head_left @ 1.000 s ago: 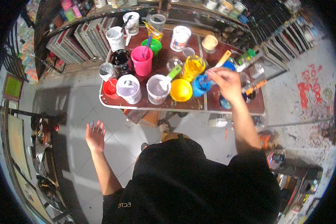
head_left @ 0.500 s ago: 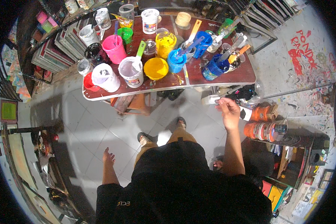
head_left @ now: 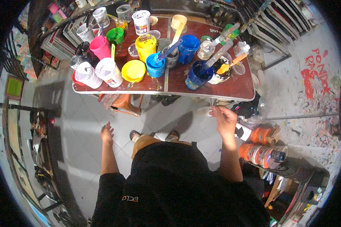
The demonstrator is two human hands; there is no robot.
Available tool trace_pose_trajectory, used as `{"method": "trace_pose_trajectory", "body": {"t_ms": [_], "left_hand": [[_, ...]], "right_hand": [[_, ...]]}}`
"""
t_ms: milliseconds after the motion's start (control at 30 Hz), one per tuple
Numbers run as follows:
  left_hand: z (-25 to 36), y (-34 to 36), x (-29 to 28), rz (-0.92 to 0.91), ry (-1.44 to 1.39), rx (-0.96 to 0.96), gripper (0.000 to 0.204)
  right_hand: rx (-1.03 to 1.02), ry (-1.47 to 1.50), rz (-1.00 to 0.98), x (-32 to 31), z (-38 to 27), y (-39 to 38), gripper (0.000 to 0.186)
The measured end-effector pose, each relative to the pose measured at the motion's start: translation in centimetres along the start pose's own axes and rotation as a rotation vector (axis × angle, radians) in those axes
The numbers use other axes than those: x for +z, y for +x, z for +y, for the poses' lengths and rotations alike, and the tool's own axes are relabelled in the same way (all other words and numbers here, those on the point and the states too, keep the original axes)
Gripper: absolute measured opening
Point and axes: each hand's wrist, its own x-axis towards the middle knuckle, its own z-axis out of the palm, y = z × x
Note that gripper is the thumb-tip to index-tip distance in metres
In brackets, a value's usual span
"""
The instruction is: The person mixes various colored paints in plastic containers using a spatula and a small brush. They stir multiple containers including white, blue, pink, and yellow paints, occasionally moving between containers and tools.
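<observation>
My right hand (head_left: 224, 120) is raised near the table's front edge, its fingers pinched round a small, slim, pale thing (head_left: 212, 101) seen nearly edge-on; its kind is unclear. My left hand (head_left: 107, 132) hangs low over the floor with its fingers apart and nothing in it. Ahead stands the brown table (head_left: 176, 85), crowded with paint tubs. Nearest my right hand are a dark blue paint tub (head_left: 195, 79) with a spatula in it and a dark-smeared white tub with an orange-handled spatula (head_left: 231, 63). A yellow bowl (head_left: 133, 71) and a white tub (head_left: 109, 73) sit farther left.
An orange stool (head_left: 127, 105) is under the table. To my right, orange tubs (head_left: 259, 153) lie on a low shelf beside a paint-spattered wall (head_left: 291, 100). Framed screens (head_left: 274, 20) lean in racks at the back right, and more frames (head_left: 60, 49) stand at left.
The view has shifted, with the table's contents moving left in it. The pale thing in my right hand showed a broad white end before and now looks thin. My left hand stays open.
</observation>
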Motion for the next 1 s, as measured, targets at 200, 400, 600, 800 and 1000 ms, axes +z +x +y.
{"method": "trace_pose_trajectory", "body": {"t_ms": [200, 400, 600, 800, 1000], "left_hand": [[3.7, -3.7, 4.3, 0.005, -0.084, 0.114, 0.070], [6.6, -3.0, 6.4, -0.100, -0.163, 0.224, 0.072], [8.3, -4.2, 11.7, -0.175, -0.129, 0.251, 0.060], [10.6, -8.2, 18.2, -0.235, -0.036, 0.353, 0.056], [13.9, -11.7, 23.9, -0.467, -0.006, 0.661, 0.049]], "right_hand": [[0.019, -0.056, 0.029, -3.5, 0.4, 1.6, 0.011], [0.054, 0.017, 0.053, -5.5, 1.2, 3.0, 0.013], [0.025, 0.159, 0.113, -8.9, 2.2, 3.3, 0.014], [0.015, 0.089, 0.255, -13.7, 3.3, 3.1, 0.012], [0.012, 0.070, 0.246, -13.9, 3.4, 6.3, 0.019]]}}
